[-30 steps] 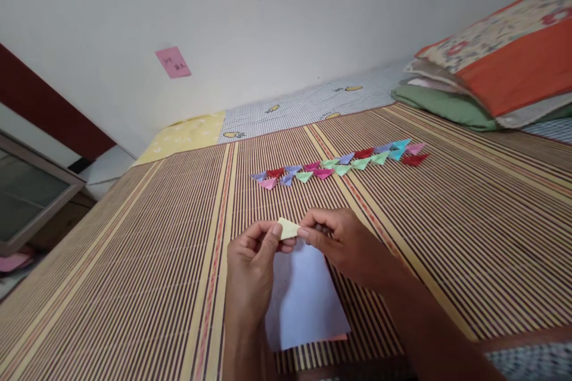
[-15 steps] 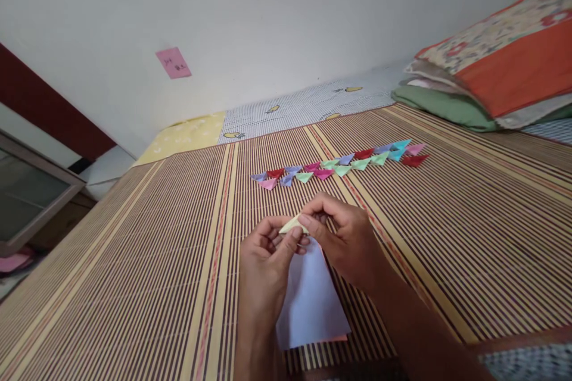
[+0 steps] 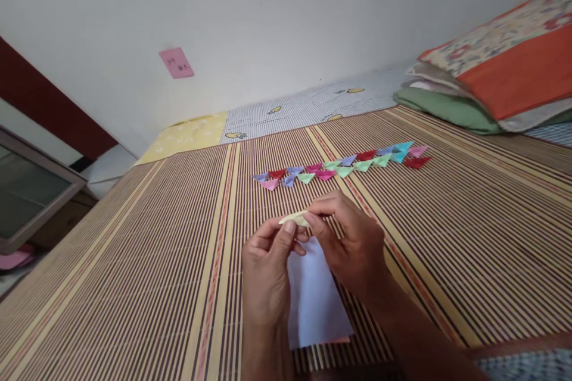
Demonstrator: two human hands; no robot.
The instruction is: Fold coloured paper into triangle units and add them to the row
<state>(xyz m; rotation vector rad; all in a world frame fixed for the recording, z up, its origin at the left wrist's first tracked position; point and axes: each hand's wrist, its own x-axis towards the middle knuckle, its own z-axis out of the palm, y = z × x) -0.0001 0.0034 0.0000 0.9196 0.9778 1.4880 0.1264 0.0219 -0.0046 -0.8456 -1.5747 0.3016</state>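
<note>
Head view. I observe both bare hands at lower centre, raised above a brown-and-cream striped woven mat [image 3: 134, 262]. Between them is the workpiece, a small pale yellow piece of folded paper [image 3: 295, 218], with its pointed end directed left. With the left hand [image 3: 268, 274], I pinch it: the thumb presses on the near edge and the fingers bend behind. With the right hand [image 3: 353, 244], I grip its right end between thumb and index finger; I cannot tell the exact position of the other right fingers, which are partly hidden.

Below the hands, a pale lavender-white rectangular paper sheet [image 3: 317, 303] lies on the mat, partly covered by the left hand. An orange paper corner [image 3: 343, 340] protrudes from under its near right edge.

Beyond the hands, small folded paper triangles [image 3: 325, 175] in red, magenta, pink, violet, light green and turquoise lie in two adjacent rows, running left to right across the mat.

At far right, an orange-and-floral fabric cushion [image 3: 513, 71] rests over a green fabric item [image 3: 442, 108]. A pink rectangular paper note [image 3: 177, 63] with dark writing is fixed to the white wall [image 3: 286, 12].
</note>
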